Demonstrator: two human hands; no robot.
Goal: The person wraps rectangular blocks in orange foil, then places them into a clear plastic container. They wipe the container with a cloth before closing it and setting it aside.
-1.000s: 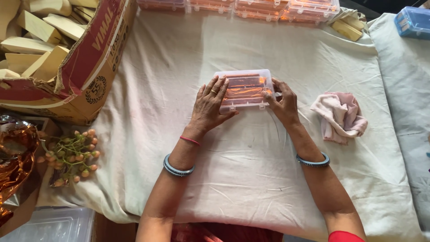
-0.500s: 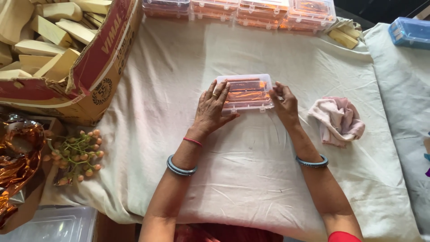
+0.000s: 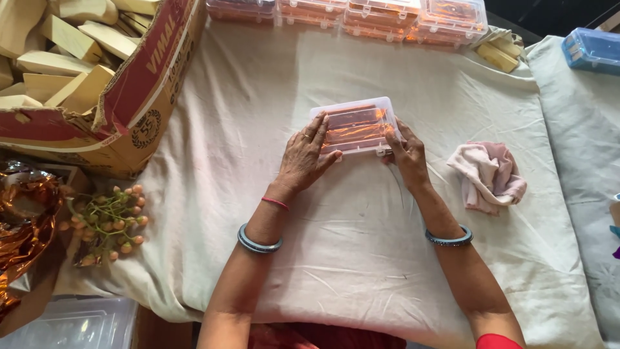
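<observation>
A clear plastic box (image 3: pixel 356 124) with orange-brown contents lies on the cream cloth (image 3: pixel 336 258) that covers the table. My left hand (image 3: pixel 305 157) rests flat on the box's left part, fingers spread over the lid. My right hand (image 3: pixel 407 154) presses against its lower right corner, with the fingertips on the front edge by the clasp. Both wrists wear bangles.
Several similar clear boxes (image 3: pixel 361 14) line the far edge. A torn red cardboard carton (image 3: pixel 123 110) with pale wooden blocks stands at the left. A sprig of small berries (image 3: pixel 111 223) and shiny orange foil (image 3: pixel 22 220) lie beside it. A crumpled pink rag (image 3: pixel 489 176) lies at the right, a blue box (image 3: pixel 591 48) far right.
The view has shifted slightly. Both hands stay on the box, which has barely moved on the cloth.
</observation>
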